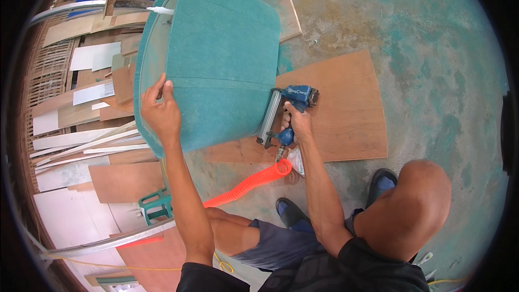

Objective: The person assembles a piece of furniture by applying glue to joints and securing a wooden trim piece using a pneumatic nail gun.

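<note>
A large teal, fabric-like covered curved shell stands in front of me, with a lighter rim along its left side. My left hand is at that left edge, thumb on the outer face and the other fingers curled at the rim. My right hand grips the handle of a blue pneumatic nail gun. The gun's silver magazine lies close against the shell's lower right side. From its base an orange coiled air hose runs down to the left.
A brown plywood sheet lies on the stained concrete floor, with another board behind the shell. Wood strips and offcuts crowd the left side. A green plastic stool-like frame and a metal rail sit lower left.
</note>
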Available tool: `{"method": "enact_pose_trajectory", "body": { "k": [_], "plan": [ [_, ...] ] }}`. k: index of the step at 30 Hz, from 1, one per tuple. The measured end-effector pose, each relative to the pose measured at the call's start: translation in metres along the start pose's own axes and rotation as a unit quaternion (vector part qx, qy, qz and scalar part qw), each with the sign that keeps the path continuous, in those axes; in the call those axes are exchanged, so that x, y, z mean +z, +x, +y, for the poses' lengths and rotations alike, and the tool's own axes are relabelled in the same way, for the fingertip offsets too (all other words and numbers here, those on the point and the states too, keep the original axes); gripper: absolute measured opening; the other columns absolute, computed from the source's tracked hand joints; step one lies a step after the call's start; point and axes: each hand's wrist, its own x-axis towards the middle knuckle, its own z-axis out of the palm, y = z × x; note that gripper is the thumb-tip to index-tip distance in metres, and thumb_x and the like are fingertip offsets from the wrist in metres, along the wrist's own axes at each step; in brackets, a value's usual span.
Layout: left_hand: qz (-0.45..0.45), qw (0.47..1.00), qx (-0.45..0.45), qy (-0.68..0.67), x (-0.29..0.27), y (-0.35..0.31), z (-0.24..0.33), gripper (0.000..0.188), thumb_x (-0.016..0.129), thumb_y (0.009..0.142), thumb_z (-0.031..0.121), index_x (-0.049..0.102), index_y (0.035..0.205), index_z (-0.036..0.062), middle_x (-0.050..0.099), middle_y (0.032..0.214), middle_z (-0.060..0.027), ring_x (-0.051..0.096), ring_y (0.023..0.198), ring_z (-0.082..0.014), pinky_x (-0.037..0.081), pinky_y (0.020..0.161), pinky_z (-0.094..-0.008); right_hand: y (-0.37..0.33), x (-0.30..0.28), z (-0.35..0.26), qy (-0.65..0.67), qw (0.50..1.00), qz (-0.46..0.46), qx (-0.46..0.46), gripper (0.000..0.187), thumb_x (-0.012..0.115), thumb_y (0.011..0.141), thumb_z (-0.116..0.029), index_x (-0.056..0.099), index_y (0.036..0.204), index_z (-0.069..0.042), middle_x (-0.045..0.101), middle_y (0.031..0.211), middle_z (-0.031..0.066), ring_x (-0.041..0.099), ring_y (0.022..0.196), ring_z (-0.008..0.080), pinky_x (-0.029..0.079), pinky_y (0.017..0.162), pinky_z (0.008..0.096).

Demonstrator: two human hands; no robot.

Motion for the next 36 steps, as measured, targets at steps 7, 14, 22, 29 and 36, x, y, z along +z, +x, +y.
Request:
{"method": "enact_pose_trajectory", "body": {
  "k": [7, 14, 22, 29, 36],
  "plan": [
    [0.013, 1.000, 0.009, -0.016, 0.003, 0.000, 0.002, 0.022, 0.073, 0.092, 0.008, 0.078, 0.113, 0.0052, 0.075, 0.102, -0.0102, 0.065, 0.098, -0.0209, 0.052, 0.086, -0.0340, -0.026, 0.014, -0.005, 0.040, 0.999, -0.032, 0.000, 0.025, 0.069, 0.099, -0.029, 0.061, 0.102, -0.006, 0.046, 0.059, -0.0019, 0.046, 0.047, 0.0119, 0.045, 0.045, 0.0318],
    [-0.019, 0.998, -0.028, -0.043, 0.038, -0.006, -0.001, 0.022, 0.074, 0.091, 0.007, 0.078, 0.112, 0.0041, 0.074, 0.099, -0.0099, 0.066, 0.091, -0.0183, 0.053, 0.084, -0.0318, -0.068, 0.056, -0.052, -0.077, 0.981, -0.176, -0.024, 0.034, 0.075, 0.095, -0.033, 0.063, 0.105, -0.002, 0.046, 0.060, -0.0006, 0.047, 0.046, 0.0102, 0.044, 0.046, 0.0299],
    [-0.020, 0.988, -0.077, -0.132, 0.017, 0.001, -0.002, 0.023, 0.073, 0.091, 0.005, 0.076, 0.112, -0.0014, 0.073, 0.096, -0.0099, 0.066, 0.080, -0.0146, 0.054, 0.077, -0.0281, -0.127, 0.157, -0.072, -0.168, 0.956, -0.206, -0.127, 0.028, 0.078, 0.094, -0.029, 0.064, 0.092, -0.006, 0.050, 0.058, -0.0017, 0.049, 0.046, 0.0090, 0.043, 0.044, 0.0275],
    [0.006, 0.997, -0.009, -0.071, 0.013, -0.004, 0.003, 0.021, 0.071, 0.091, 0.003, 0.077, 0.111, -0.0010, 0.069, 0.089, -0.0100, 0.064, 0.075, -0.0163, 0.051, 0.071, -0.0306, -0.119, 0.158, -0.067, -0.145, 0.963, -0.196, -0.116, 0.030, 0.078, 0.094, -0.030, 0.062, 0.084, -0.006, 0.049, 0.057, -0.0017, 0.047, 0.043, 0.0094, 0.040, 0.041, 0.0278],
    [0.011, 0.996, -0.023, -0.084, 0.009, -0.003, 0.005, 0.021, 0.072, 0.091, 0.002, 0.077, 0.111, -0.0006, 0.068, 0.087, -0.0102, 0.062, 0.074, -0.0166, 0.049, 0.068, -0.0311, -0.124, 0.161, -0.060, -0.173, 0.957, -0.185, -0.144, 0.030, 0.078, 0.094, -0.029, 0.062, 0.082, -0.006, 0.051, 0.057, -0.0007, 0.047, 0.043, 0.0092, 0.040, 0.041, 0.0277]
  ]
}}
